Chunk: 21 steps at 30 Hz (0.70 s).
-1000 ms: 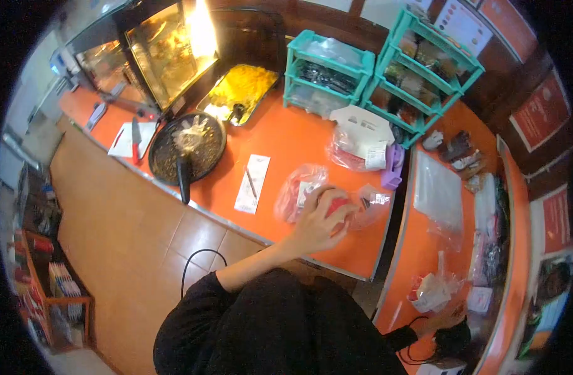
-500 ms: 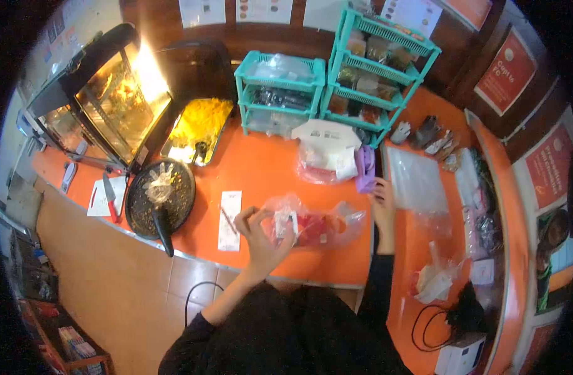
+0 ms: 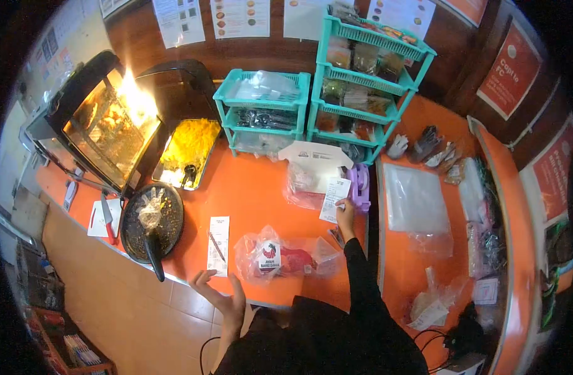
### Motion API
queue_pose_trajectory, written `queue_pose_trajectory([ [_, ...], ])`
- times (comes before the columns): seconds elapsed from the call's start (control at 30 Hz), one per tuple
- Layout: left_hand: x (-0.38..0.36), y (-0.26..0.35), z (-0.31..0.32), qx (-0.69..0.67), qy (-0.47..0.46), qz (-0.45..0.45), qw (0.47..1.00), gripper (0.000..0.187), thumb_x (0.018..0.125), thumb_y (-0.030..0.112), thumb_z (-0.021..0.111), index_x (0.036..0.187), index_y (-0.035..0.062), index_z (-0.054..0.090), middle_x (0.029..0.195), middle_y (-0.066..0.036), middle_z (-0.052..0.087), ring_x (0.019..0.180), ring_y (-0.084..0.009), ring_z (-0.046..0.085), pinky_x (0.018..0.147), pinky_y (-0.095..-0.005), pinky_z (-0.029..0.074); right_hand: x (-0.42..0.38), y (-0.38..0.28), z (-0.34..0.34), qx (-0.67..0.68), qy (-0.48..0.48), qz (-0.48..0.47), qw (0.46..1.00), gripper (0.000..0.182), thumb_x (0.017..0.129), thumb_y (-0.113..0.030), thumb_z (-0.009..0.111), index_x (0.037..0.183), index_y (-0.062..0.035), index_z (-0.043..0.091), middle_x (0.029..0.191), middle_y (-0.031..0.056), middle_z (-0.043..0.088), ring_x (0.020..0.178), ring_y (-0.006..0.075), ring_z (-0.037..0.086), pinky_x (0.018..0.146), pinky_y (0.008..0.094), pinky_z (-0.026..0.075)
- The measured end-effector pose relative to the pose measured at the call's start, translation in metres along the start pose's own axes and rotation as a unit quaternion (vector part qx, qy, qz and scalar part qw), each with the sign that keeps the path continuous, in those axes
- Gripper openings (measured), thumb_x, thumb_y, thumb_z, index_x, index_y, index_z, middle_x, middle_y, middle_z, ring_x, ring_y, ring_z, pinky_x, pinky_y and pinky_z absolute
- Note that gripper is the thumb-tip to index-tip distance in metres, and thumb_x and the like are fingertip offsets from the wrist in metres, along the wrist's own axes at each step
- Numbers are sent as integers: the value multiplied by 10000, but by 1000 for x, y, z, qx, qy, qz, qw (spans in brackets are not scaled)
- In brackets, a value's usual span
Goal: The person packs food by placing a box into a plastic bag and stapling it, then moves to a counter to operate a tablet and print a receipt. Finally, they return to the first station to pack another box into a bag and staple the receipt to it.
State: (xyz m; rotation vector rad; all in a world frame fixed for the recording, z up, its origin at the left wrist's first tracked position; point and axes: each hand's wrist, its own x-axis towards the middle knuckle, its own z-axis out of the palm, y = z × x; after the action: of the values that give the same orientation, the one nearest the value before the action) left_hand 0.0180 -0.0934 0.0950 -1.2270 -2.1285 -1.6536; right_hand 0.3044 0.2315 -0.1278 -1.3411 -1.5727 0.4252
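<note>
My right hand (image 3: pixel 345 220) pinches the lower edge of a printed paper receipt (image 3: pixel 335 195), just in front of a purple tape dispenser (image 3: pixel 359 187). Low over the counter's front edge, my left hand (image 3: pixel 221 299) has its fingers spread and nothing in them. Between the hands lies a clear plastic bag (image 3: pixel 327 259) with a red package (image 3: pixel 292 260) and a white printed label (image 3: pixel 269 255) in it. A second receipt (image 3: pixel 220 232) lies flat at the left, with a pen (image 3: pixel 217 245) across it. Behind the held receipt is an open white box (image 3: pixel 314 156) in plastic.
At the left are a black pan (image 3: pixel 174 219) holding a plastic glove, a red-handled knife (image 3: pixel 109 219), a tray of yellow food (image 3: pixel 189 147) and a lit display warmer (image 3: pixel 105 131). Teal racks (image 3: pixel 261 100) stand behind. Clear plastic bags (image 3: pixel 414 200) lie at the right.
My right hand has moved from the tape dispenser to the receipt, which now sits lower and nearer. My left hand has drawn back from the bagged package toward me. The view has shifted.
</note>
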Motion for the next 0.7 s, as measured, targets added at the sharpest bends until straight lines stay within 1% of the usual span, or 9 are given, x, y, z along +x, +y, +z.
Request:
queue_pose_trajectory([
  [0.1, 8, 4, 6, 4, 33, 2, 999, 350, 746, 15, 643, 1029, 26, 437, 988, -122, 412, 981, -271, 403, 833, -399, 342, 0, -36, -13, -18, -30, 53, 998, 170, 723, 70, 493, 816, -46, 577, 803, 143, 603, 824, 270, 604, 718, 353, 439],
  [0.2, 12, 11, 15, 12, 37, 11, 999, 353, 753, 20, 643, 1039, 23, 436, 988, -121, 416, 983, -273, 403, 842, -396, 344, 0, -13, -6, 0, -57, 74, 996, 168, 736, 62, 506, 834, -55, 576, 797, 150, 587, 796, 288, 594, 710, 348, 438],
  [0.3, 10, 15, 21, 7, 16, 36, 999, 380, 739, 50, 668, 1041, 23, 438, 1001, -126, 413, 992, -276, 404, 856, -401, 344, 4, -27, -14, 47, -84, 136, 986, 210, 700, 98, 496, 837, -51, 552, 892, 195, 592, 971, 395, 560, 842, 420, 428],
  [0.37, 6, 16, 26, -30, -2, 33, 999, 423, 715, 79, 704, 1043, 23, 441, 1008, -129, 411, 1004, -281, 405, 871, -409, 344, 5, -27, -15, 14, -80, 113, 990, 203, 701, 96, 502, 834, -48, 554, 880, 182, 595, 947, 378, 572, 828, 413, 436],
  [0.47, 5, 27, 29, -34, -35, 45, 998, 521, 660, 129, 768, 1057, 21, 449, 1027, -136, 410, 1029, -296, 407, 894, -427, 344, 9, -32, -21, 29, -43, -14, 999, 179, 702, 85, 528, 828, -38, 563, 839, 149, 603, 907, 333, 584, 813, 392, 445],
  [0.53, 10, 35, 28, -27, -42, 57, 997, 615, 609, 176, 816, 1084, 22, 459, 1061, -148, 411, 1055, -320, 409, 917, -443, 351, 6, 0, -3, 88, -67, 69, 991, 130, 728, 30, 561, 828, -43, 603, 830, 130, 615, 852, 291, 588, 769, 379, 452],
  [0.57, 14, 39, 28, -30, -48, 75, 996, 660, 602, 195, 817, 1128, 23, 457, 1081, -160, 427, 1060, -341, 412, 909, -452, 364, 7, 9, 0, 10, -40, 20, 999, 95, 743, 0, 572, 818, -44, 610, 830, 132, 624, 824, 292, 591, 756, 378, 454],
  [0.6, 17, 42, 29, -22, -48, 66, 996, 642, 613, 197, 808, 1133, 33, 468, 1085, -165, 432, 1061, -346, 416, 906, -455, 367, 10, 22, 4, 30, -54, -1, 998, 83, 737, -13, 582, 811, -39, 607, 827, 134, 622, 835, 299, 586, 769, 374, 448],
  [0.7, 28, 46, 24, -7, -69, 52, 996, 563, 655, 190, 773, 1136, 65, 509, 1085, -167, 460, 1056, -348, 443, 894, -456, 381, 9, 7, -6, 45, -71, 26, 996, 219, 659, 65, 511, 839, -23, 600, 843, 138, 613, 837, 286, 585, 785, 358, 452],
])
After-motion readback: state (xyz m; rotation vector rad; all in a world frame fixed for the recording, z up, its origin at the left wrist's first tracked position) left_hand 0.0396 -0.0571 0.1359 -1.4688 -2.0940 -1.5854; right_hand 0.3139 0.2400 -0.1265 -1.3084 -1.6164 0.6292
